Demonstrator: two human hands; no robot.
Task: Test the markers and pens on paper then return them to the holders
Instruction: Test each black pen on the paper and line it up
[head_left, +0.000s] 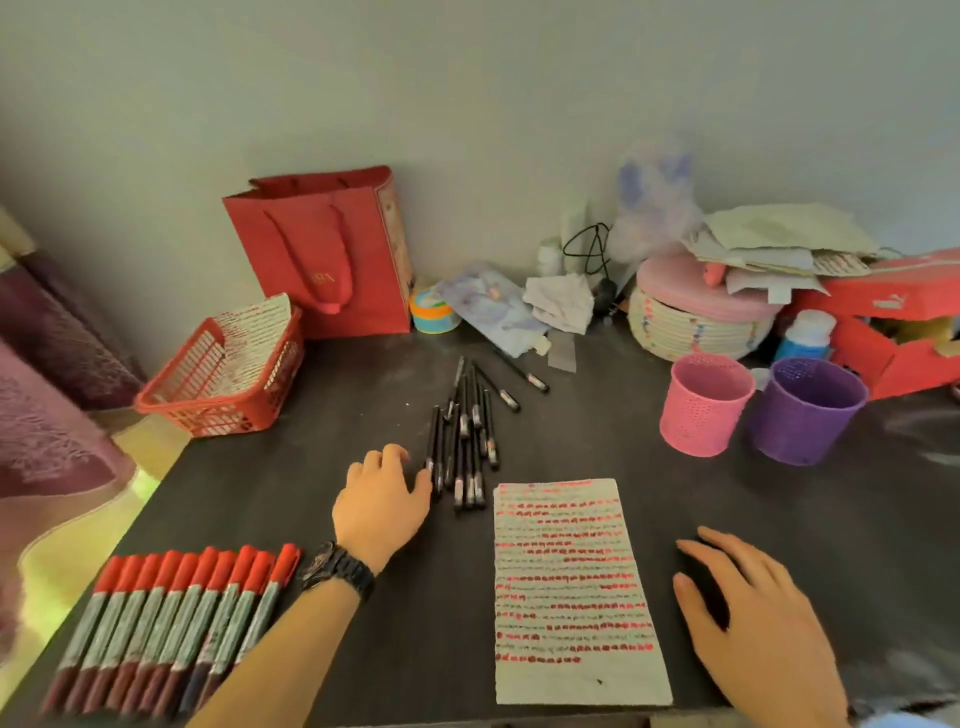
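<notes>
Red-capped markers (171, 623) lie capped, side by side, near left. Black pens (465, 447) are loosely piled beyond the paper (571, 587) (rows of red scribbles). The pink holder (701, 410) and purple holder (805, 415) stand upright, far right.

A single view, worn on the person's head, looks forward and steeply down from above the near edge of the dark surface (597, 415) toward the wall (519, 104) behind it. It sits close: the left hand (382, 499) and the right hand (753, 618) reach in from the bottom edge, with the paper (571, 587) between them. The wide lens takes in the surface from its left edge to the frame's right border.
</notes>
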